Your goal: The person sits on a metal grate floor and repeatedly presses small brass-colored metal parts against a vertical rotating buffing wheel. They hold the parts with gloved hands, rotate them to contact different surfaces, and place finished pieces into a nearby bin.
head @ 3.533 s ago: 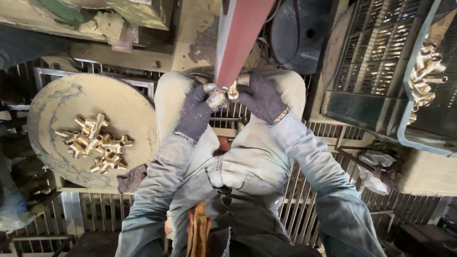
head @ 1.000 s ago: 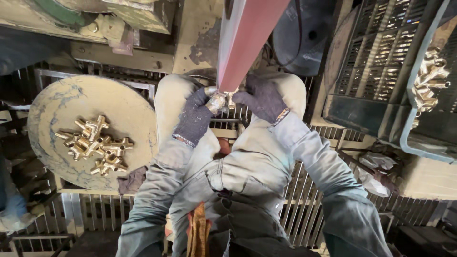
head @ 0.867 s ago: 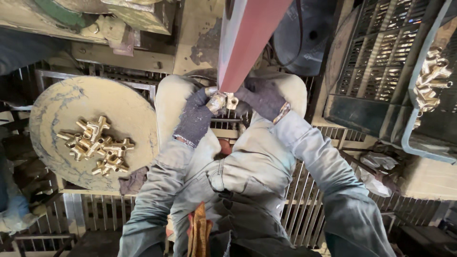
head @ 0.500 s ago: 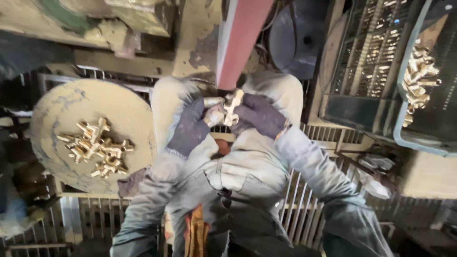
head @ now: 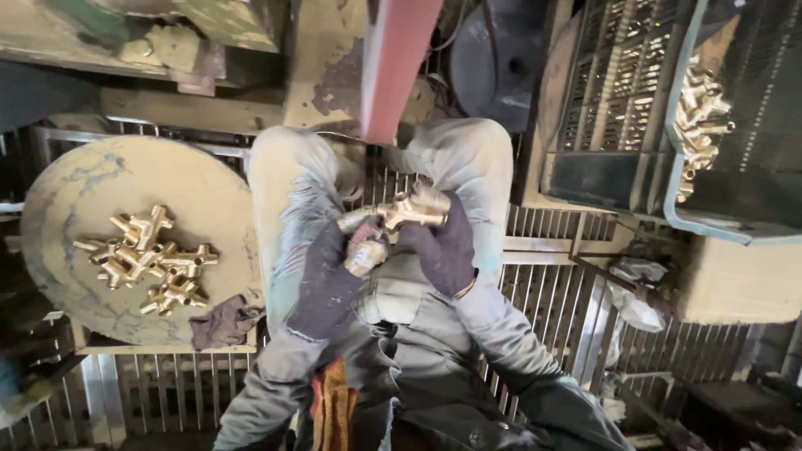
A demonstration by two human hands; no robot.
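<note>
Both my hands wear dark gloves and meet over my lap. My right hand (head: 440, 248) grips a brass T-shaped pipe fitting (head: 407, 210), held level between my knees. My left hand (head: 330, 280) touches the fitting's left end and holds a second small brass piece (head: 366, 257) with worn fingertips. Just above the hands hangs the lower end of a red machine arm (head: 393, 63), apart from the fitting.
A round dusty table (head: 125, 171) on my left carries a pile of brass fittings (head: 149, 259) and a dark rag (head: 224, 321). A blue-green crate (head: 710, 221) at right holds more brass fittings (head: 697, 121). A metal grate floor lies below.
My hands came down and away from the red arm's tip, bringing the brass fitting toward my lap. The view shifted slightly.
</note>
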